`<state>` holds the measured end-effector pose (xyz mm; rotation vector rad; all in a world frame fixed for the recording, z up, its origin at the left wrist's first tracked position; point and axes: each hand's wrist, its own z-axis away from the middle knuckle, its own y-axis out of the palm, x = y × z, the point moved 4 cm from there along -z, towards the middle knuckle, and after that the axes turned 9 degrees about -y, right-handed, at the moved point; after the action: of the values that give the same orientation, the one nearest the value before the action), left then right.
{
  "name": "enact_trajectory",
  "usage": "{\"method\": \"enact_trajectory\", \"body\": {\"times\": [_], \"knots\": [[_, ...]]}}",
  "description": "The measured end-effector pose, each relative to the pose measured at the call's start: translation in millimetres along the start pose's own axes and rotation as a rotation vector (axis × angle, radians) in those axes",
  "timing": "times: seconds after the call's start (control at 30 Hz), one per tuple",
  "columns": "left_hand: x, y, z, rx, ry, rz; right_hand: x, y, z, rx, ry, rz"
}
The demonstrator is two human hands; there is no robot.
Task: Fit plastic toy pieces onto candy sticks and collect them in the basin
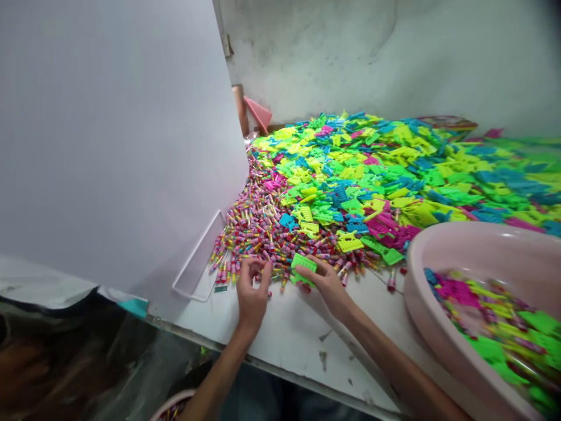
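Observation:
My right hand [325, 282] grips a bright green ribbed plastic piece [303, 268] between thumb and fingers, over the front edge of the heaps. Beside it, to the left, my left hand [254, 289] is curled with thumb and forefinger brought close together. Whatever those fingertips hold, if anything, is too small to make out. Just behind both hands lies a heap of small pink, red and yellow tubes [249, 225]. A larger pile of flat plastic pieces [394, 164] in green, yellow, blue and magenta spreads behind and to the right.
A pink basin [414, 275] with mixed pieces and tubes stands on the white table [289, 327] at the right. A clear rectangular tray [193, 292] rests at the left, against a large white sheet [123, 134]. Below the table's front edge is another container [173, 403].

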<state>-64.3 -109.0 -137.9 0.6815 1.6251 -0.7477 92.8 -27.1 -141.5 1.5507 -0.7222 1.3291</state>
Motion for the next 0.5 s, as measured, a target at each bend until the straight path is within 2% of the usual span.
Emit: {"method": "enact_trajectory", "body": {"times": [0.13,0.23,0.3,0.4,0.5], "knots": [[-14.4,10.3,0.9,0.124,-0.007,0.003,-1.9,-3.8,1.2,0.111,0.053,-0.027],[-26.5,13.8,3.6,0.208,0.062,-0.12,-0.7,-3.5,2.7,0.184,0.048,0.004],[-30.5,14.0,4.7,0.224,0.093,-0.179,0.5,-3.0,4.2,0.203,0.053,0.057],[-26.9,14.9,2.3,0.243,0.057,-0.129,3.3,-2.2,7.3,0.222,0.085,0.063],[-18.4,19.0,-4.4,0.313,-0.011,-0.055,7.4,0.9,10.2,0.316,0.098,-0.028]]}}
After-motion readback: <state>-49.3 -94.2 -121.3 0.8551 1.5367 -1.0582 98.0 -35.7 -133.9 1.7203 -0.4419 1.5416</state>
